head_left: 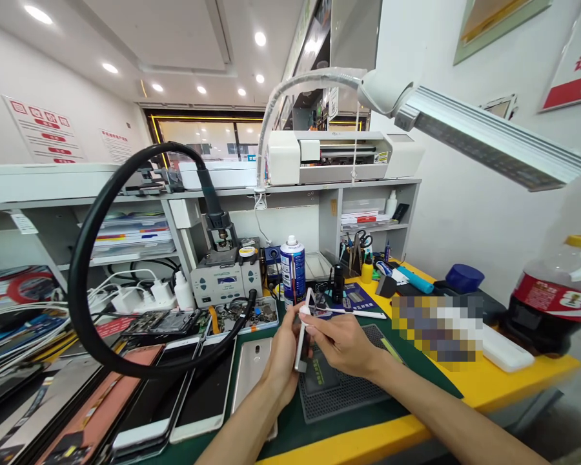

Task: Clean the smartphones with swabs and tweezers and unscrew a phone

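Observation:
Above the green mat, my left hand (285, 352) is wrapped round a thin phone-like device (301, 349) held on edge, its silvery side showing. My right hand (341, 339) is at the device's upper end, fingers pinched on a small white piece (306, 310) that I cannot make out clearly. A thin white strip rises in a bent shape just above the fingertips. Below both hands lies a dark grey ribbed mat (339, 394). Just left of my left wrist, a pale phone back (254, 361) lies on the green mat.
Several phones (206, 391) and parts lie at the left, under a looping black hose (75, 284). Behind stand a soldering station (227, 281) and a blue spray can (293, 271). A lamp (489, 135) overhangs the right, above a cola bottle (554, 297).

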`<state>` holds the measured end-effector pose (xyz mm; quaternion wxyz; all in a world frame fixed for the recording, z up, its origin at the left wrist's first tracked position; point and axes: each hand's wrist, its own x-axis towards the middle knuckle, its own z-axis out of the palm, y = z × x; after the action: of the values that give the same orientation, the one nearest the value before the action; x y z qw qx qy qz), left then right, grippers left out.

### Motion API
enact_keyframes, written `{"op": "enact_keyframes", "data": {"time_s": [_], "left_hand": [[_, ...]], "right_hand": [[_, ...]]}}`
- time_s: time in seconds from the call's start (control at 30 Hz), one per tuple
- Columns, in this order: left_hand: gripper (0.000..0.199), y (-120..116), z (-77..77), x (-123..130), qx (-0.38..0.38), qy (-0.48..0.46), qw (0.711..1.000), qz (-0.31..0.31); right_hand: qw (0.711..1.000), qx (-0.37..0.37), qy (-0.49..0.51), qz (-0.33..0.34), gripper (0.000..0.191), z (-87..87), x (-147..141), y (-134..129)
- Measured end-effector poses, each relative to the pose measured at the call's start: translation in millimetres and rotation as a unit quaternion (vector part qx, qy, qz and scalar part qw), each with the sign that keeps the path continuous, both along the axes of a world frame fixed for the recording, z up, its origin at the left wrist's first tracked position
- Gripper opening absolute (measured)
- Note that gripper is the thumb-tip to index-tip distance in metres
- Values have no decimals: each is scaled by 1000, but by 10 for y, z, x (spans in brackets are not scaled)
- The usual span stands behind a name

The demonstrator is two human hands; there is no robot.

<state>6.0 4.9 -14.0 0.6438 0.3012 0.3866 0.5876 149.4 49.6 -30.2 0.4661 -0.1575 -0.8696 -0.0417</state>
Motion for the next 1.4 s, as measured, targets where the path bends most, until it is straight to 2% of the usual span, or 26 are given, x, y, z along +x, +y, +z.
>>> {"op": "enact_keyframes", "data": {"time_s": [0.07, 0.17, 0.5, 0.73, 0.87, 1.13, 1.4], "left_hand": [[36, 29, -8, 9, 0, -42, 999, -2], [34, 52, 15, 13, -15, -88, 996, -5], [15, 50, 127, -70, -20, -132, 991, 3], [22, 48, 175, -83, -14, -134, 991, 5], [24, 73, 169, -102, -27, -129, 991, 16], [25, 108, 140, -125, -48, -125, 991, -2], [24, 47, 160, -81, -73, -111, 991, -28]], "right_hand": [[1000, 0, 0, 28, 36, -23, -14, -33], [999, 6, -1, 49, 33, -37, -18, -89], [993, 2, 29, 115, 31, -21, -42, -217], [994, 24, 58, 91, 27, -32, -22, -160], [992, 24, 69, 106, 27, -57, -32, -161], [991, 20, 54, 124, 31, -39, -37, -178], [990, -22, 75, 115, 30, -65, -6, -115]]}}
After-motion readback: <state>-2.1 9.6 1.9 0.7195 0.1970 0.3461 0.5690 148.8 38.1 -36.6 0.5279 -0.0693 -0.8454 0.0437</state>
